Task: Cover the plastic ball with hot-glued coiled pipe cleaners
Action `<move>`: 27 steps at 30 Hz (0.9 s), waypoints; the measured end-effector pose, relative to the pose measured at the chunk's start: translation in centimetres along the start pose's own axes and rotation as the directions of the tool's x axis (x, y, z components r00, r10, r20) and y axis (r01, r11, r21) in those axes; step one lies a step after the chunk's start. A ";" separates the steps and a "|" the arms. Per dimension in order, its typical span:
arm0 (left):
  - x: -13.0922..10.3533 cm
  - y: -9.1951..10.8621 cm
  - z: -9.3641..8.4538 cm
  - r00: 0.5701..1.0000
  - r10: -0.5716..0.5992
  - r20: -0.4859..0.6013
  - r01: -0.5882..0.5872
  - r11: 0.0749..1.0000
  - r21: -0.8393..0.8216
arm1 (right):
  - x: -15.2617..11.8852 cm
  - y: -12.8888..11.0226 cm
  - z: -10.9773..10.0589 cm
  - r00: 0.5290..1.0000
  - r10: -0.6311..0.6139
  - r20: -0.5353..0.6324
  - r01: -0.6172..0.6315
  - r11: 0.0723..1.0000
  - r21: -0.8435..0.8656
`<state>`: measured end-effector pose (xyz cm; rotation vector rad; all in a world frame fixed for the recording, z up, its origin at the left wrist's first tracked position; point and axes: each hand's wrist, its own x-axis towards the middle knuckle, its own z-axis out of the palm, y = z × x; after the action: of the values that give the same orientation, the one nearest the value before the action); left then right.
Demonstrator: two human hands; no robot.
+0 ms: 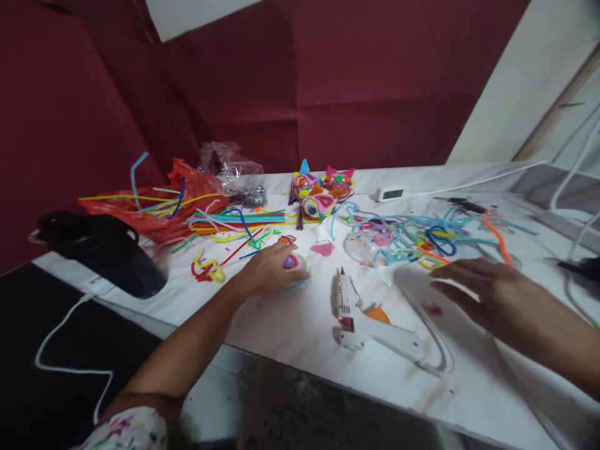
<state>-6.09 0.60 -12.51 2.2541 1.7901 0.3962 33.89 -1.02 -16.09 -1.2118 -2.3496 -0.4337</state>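
My left hand [268,270] rests on the white table [300,325], its fingers curled around a small ball wrapped in coloured pipe cleaners [295,264]. To the right, my right hand [487,290] hovers flat over the table with fingers spread, holding nothing. A white glue gun [370,325] lies between the two hands, nozzle pointing away from me. Beyond the ball stands a colourful pipe-cleaner figure with pointed ears [321,190]. A clear ball with coloured coils [368,245] lies beside a tangle of blue and orange pipe cleaners [440,234].
A bundle of straight pipe cleaners [234,220] lies on a red plastic bag [159,209] at the left. A black bag [103,250] sits at the table's left corner. A small white device [391,194] and white cables [581,187] lie at the back right. A dark red cloth [234,81] hangs behind.
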 end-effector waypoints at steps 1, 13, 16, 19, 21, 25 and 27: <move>-0.3 0.1 0.2 0.999 -0.007 0.033 0.006 1.000 0.014 | -0.2 -1.2 -0.4 0.997 -0.078 -0.015 0.078 0.995 0.061; -0.5 0.2 0.3 0.991 -0.045 0.127 0.036 0.997 0.074 | -1.3 -8.7 1.5 0.955 -0.250 0.158 0.213 0.952 0.221; -0.2 0.1 0.2 0.995 -0.046 0.090 0.043 0.999 0.029 | -1.0 -9.3 1.9 0.944 -0.200 0.262 0.150 0.968 0.200; 0.2 -0.2 -0.3 0.998 -0.032 0.054 0.035 0.998 -0.057 | -0.9 -9.9 2.1 0.940 -0.176 0.291 0.126 0.975 0.182; 0.5 -0.3 -0.7 1.000 -0.007 0.025 0.011 0.991 -0.132 | -1.0 -10.1 2.4 0.955 -0.158 0.250 0.118 0.978 0.170; 1.1 -0.4 -1.1 0.997 0.043 -0.064 -0.060 0.957 -0.284 | -1.5 -10.3 3.1 0.983 -0.127 0.135 0.108 0.984 0.140; 1.5 -0.4 -0.9 0.992 0.058 -0.114 -0.094 0.931 -0.352 | -1.7 -10.4 3.2 0.985 -0.131 0.116 0.115 0.983 0.140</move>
<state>-6.50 2.16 -11.68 2.0795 1.5272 0.7956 25.35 -6.48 -20.40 -1.0634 -2.5254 -0.2420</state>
